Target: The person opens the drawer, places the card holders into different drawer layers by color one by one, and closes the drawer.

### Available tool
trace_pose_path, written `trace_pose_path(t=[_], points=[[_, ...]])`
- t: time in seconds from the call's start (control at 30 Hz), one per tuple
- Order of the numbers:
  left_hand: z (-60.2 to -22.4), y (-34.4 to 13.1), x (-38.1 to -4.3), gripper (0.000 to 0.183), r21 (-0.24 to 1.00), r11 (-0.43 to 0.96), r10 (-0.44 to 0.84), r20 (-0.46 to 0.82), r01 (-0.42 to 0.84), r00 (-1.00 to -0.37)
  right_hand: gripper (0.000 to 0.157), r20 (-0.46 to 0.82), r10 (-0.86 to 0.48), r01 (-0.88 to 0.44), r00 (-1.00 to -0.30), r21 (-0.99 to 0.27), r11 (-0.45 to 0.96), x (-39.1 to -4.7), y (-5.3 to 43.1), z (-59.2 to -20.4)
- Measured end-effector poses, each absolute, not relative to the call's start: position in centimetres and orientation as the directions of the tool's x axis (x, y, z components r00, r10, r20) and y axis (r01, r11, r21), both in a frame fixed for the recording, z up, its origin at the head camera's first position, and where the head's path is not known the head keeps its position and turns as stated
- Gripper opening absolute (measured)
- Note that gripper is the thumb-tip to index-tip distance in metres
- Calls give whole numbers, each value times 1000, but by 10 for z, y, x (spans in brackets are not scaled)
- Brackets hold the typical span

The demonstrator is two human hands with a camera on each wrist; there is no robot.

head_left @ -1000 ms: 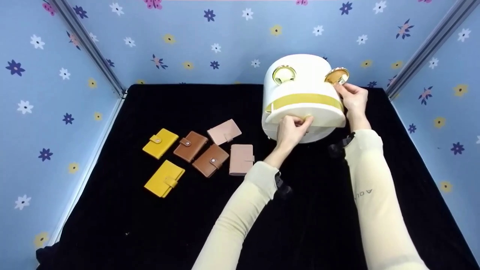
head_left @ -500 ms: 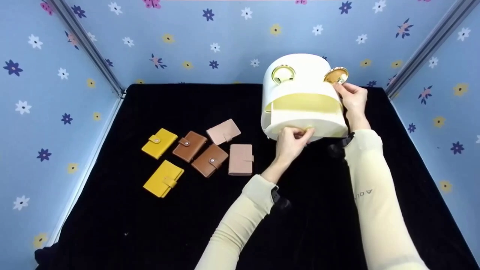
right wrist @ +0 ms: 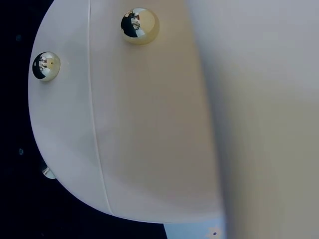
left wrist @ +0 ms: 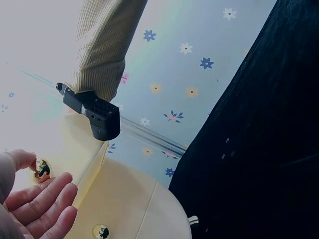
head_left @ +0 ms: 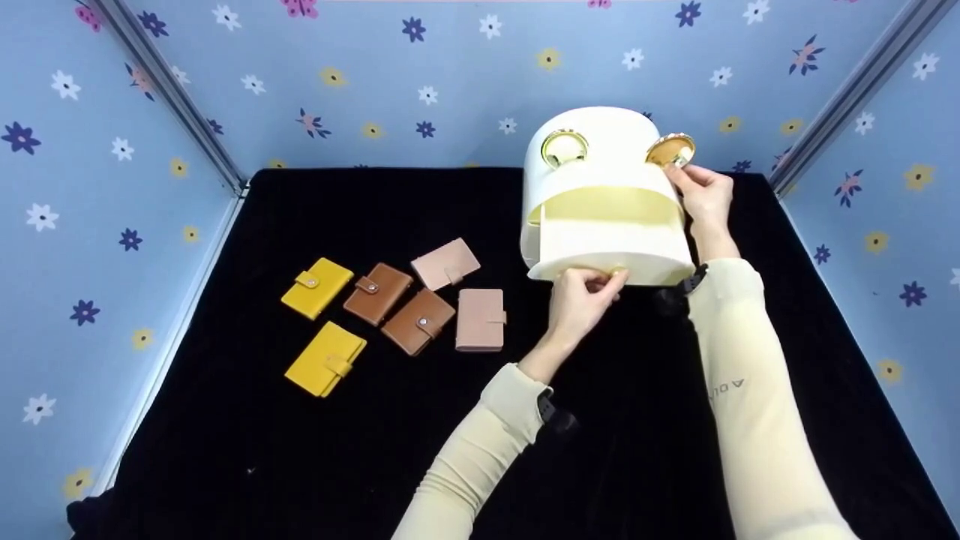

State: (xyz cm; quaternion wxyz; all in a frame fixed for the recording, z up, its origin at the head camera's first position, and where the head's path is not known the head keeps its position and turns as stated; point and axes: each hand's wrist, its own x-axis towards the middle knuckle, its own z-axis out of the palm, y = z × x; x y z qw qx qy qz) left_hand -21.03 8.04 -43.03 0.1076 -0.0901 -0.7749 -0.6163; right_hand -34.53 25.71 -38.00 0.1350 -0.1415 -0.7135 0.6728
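Note:
A white rounded storage box (head_left: 532, 176) stands at the back right, with a gold-rimmed round ear (head_left: 565, 149) on its top left and another gold round ear (head_left: 671, 150) on its right. Its upper drawer (head_left: 611, 238) is pulled well out, and I see nothing in the visible part. My left hand (head_left: 581, 304) pinches the drawer's gold knob (left wrist: 43, 170) between thumb and index finger, the other fingers loosely bent. My right hand (head_left: 706, 196) grips the lower edge of the right ear. The right wrist view shows the drawer fronts and knobs, not the right hand.
Left of the box lie two pink snap wallets (head_left: 481, 320), two brown ones (head_left: 418, 322) and two yellow ones (head_left: 325, 360). They rest on a black cloth (head_left: 300, 465). Blue flowered panels (head_left: 450, 82) wall in the back and sides.
The upper drawer has slid out toward me, drawn by my left hand, exposing more of its inside. My right hand has stayed at the ear. The wallets have not moved.

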Motion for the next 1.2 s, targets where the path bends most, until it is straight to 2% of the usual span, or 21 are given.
trace_pose_path(t=[0.37,0.57,0.77,1.0,1.2], points=[[-435,78,-205,24,901,304,24,319,310,-948,30,-17,381,36,-924,-998,43,-365,270,-400],[-440,71,-201,21,865,365,120,322,343,-939,20,-3,395,39,-919,-996,84,-346,255,-382],[-450,59,-199,19,797,450,206,347,403,-915,16,11,410,27,-912,-996,88,-345,255,-384],[-464,40,-200,22,744,533,251,314,401,-916,11,37,428,12,-903,-993,113,-346,256,-386],[-479,20,-203,25,719,585,254,278,376,-926,14,48,429,0,-902,-994,111,-347,254,-386]])
